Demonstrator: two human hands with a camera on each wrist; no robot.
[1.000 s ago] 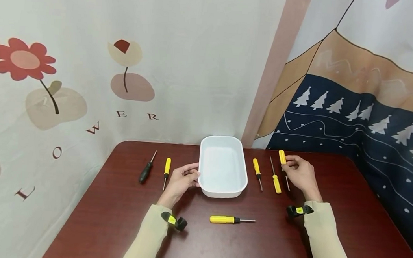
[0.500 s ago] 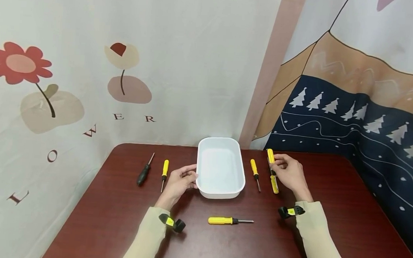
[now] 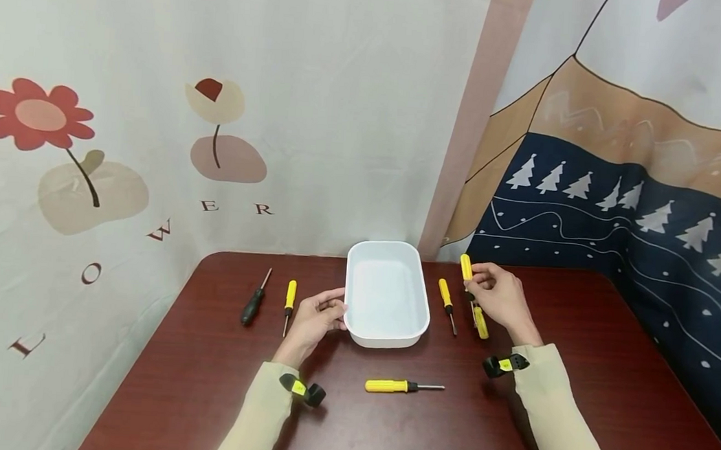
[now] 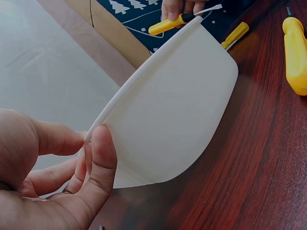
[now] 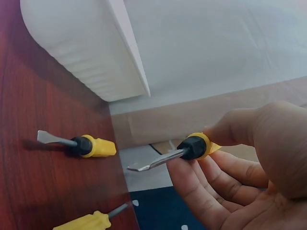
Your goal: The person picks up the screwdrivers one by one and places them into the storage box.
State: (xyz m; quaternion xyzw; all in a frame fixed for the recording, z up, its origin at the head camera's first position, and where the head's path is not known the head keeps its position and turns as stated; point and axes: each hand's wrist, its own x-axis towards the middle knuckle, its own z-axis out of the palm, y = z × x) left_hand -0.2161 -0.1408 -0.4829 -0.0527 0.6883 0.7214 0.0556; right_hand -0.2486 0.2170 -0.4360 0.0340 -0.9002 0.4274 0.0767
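"What does the right grip (image 3: 504,301) hold?"

"It pinches a yellow-handled, black-collared screwdriver (image 5: 192,148) with a flat metal tip, raised above the reddish-brown wood-grain surface (image 3: 202,380)."

"And the left grip (image 3: 314,320)?"

"It pinches the thin rim of a white, round-cornered rectangular tray (image 3: 388,295) on its right."

"What lies by the right grip?"

"An all-yellow-handled screwdriver (image 3: 481,323) just on its near side; a second yellow-and-black screwdriver (image 3: 446,293) to its left, beside the tray."
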